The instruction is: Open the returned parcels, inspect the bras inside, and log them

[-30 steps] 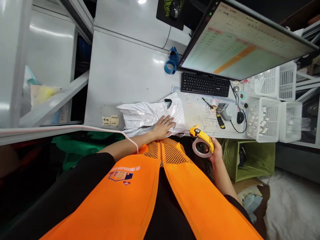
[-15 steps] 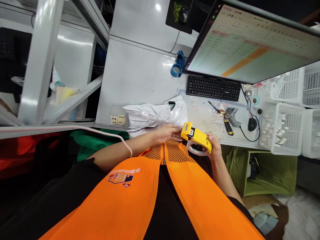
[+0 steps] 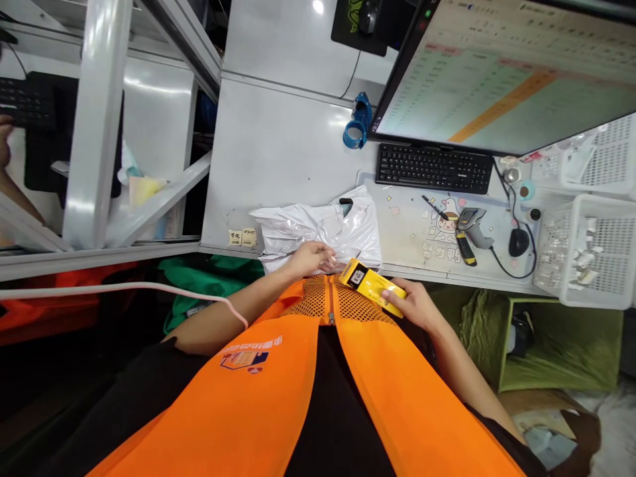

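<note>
My right hand [image 3: 416, 303] is wrapped round a yellow tape dispenser [image 3: 376, 289], its thumb lying across the top. The dispenser's head points left, close to my vest. My left hand [image 3: 313, 257] is at the near edge of a white plastic mailing bag [image 3: 298, 228]. Its fingers are pinched on what looks like a clear strip of tape [image 3: 339, 266] running from the dispenser's head. The crinkled bag lies flat along the front of the table, with a small dark opening or patch near its right end.
A keyboard [image 3: 437, 169] sits under a large monitor [image 3: 477, 79]. A barcode scanner [image 3: 474, 227] and a yellow-black cutter [image 3: 466, 248] lie on the mat. Blue tape dispenser [image 3: 358, 122] behind; white baskets [image 3: 601, 265] right; metal frame [image 3: 97, 132] left. Another person's hand [image 3: 4, 142] is far left.
My right hand has turned the yellow dispenser over, so its tape roll no longer shows. My left hand has drawn left from the dispenser, with clear tape between them.
</note>
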{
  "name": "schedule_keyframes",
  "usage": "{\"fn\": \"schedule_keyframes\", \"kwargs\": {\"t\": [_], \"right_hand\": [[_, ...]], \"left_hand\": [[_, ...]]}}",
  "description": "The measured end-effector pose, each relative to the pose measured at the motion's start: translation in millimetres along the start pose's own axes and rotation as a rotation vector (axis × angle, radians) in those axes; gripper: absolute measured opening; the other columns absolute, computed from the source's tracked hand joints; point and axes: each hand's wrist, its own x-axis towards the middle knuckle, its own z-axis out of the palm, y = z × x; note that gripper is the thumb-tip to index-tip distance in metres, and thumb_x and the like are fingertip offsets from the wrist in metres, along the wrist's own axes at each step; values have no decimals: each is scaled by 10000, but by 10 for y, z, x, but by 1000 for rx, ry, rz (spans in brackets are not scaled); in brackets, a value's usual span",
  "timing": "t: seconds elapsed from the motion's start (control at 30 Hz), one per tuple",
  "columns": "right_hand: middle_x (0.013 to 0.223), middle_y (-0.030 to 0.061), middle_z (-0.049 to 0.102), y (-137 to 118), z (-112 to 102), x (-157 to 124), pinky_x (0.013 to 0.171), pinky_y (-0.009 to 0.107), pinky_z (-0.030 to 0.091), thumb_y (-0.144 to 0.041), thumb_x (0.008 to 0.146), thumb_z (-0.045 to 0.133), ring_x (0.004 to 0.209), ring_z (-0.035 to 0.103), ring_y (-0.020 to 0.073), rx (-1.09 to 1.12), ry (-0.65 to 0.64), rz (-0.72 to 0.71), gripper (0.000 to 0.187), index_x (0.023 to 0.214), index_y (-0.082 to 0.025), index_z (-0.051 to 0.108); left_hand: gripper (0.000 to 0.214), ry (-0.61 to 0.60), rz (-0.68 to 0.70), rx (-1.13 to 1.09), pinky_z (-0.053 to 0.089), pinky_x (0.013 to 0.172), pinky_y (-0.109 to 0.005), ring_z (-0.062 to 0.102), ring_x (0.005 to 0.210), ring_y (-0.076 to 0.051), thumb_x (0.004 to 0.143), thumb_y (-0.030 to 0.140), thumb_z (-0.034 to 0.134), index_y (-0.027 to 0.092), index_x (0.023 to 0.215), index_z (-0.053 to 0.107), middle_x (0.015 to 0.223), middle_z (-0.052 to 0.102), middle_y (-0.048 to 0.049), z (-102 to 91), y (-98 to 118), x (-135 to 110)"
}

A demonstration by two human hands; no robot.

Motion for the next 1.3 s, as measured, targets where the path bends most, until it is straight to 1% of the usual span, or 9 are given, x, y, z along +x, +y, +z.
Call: {"fn": "schedule_keyframes", "kwargs": {"t": [0.23, 0.47, 0.6, 0.7, 0.8, 0.97, 1.07, 1.17, 1.3], "right_hand": [[633, 12, 618, 161, -60, -70, 516, 265, 329, -762, 860, 694, 582, 464, 153, 111, 210, 149, 581, 771, -189, 716], [702, 47, 657, 157, 306, -58, 528, 280, 418, -798, 849, 641, 624, 524, 182, 205, 361, 131, 627, 801, -178, 722], [677, 31, 626, 194, 392, -224, 517, 274, 397, -773, 821, 696, 606, 494, 169, 206, 419, 147, 600, 815, -175, 731], [672, 23, 627, 148, 404, -385, 520, 277, 392, -765, 846, 684, 591, 492, 165, 134, 478, 121, 594, 858, -175, 752], [635, 18, 624, 72, 353, -519, 546, 289, 403, -779, 863, 682, 562, 508, 165, -41, 601, 107, 599, 871, -184, 756], [628, 53, 651, 32, 204, -550, 582, 324, 417, -867, 860, 617, 558, 571, 202, -301, 782, 134, 686, 877, -196, 759], [708, 98, 700, 78, 127, -517, 629, 347, 448, -905, 889, 523, 633, 619, 242, -414, 813, 103, 760, 931, -191, 781], [773, 126, 722, 140, 33, -545, 672, 362, 470, -906, 920, 479, 699, 639, 265, -535, 842, 62, 795, 980, -178, 795], [770, 130, 716, 210, -144, -675, 683, 361, 475, -930, 910, 468, 694, 629, 262, -631, 903, 47, 844, 988, -158, 801]], "left_hand": [[63, 137, 172, 157, 619, 893, -457, 704, 694, -179, 905, 120, 698, 141, 859, 736, 799, 771, -93, -694, 716, 573], [240, -33, 435, 417, 626, 817, -365, 735, 773, -170, 862, 88, 641, 110, 1058, 777, 940, 812, -115, -599, 1127, 1011], [649, -42, 503, 384, 650, 821, -355, 747, 775, -147, 857, 78, 641, 140, 1503, 626, 1333, 753, -164, -485, 1108, 1000], [823, 34, 507, 371, 665, 782, -378, 744, 706, -132, 871, 64, 623, 178, 1665, 435, 1535, 612, -203, -418, 1169, 937], [642, 41, 613, 464, 659, 883, -398, 782, 852, -187, 893, 89, 646, 139, 1531, 595, 1407, 692, -162, -341, 1284, 659], [510, -195, 741, 346, 662, 926, -401, 785, 937, -197, 973, 233, 685, 240, 1481, 644, 1129, 760, -48, -137, 1490, -213], [427, -185, 748, 354, 655, 929, -395, 784, 964, -207, 997, 357, 707, 261, 1412, 688, 1104, 764, -42, -225, 1435, -346], [485, -30, 723, 608, 593, 1068, -434, 745, 1160, -258, 1033, 392, 633, 245, 1495, 616, 1292, 757, -92, -589, 1117, 35], [1075, 152, 373, 1270, 372, 1264, -566, 415, 1558, -471, 826, 540, 847, 147, 1693, 348, 1714, 409, -234, -1199, 517, 661]]}}
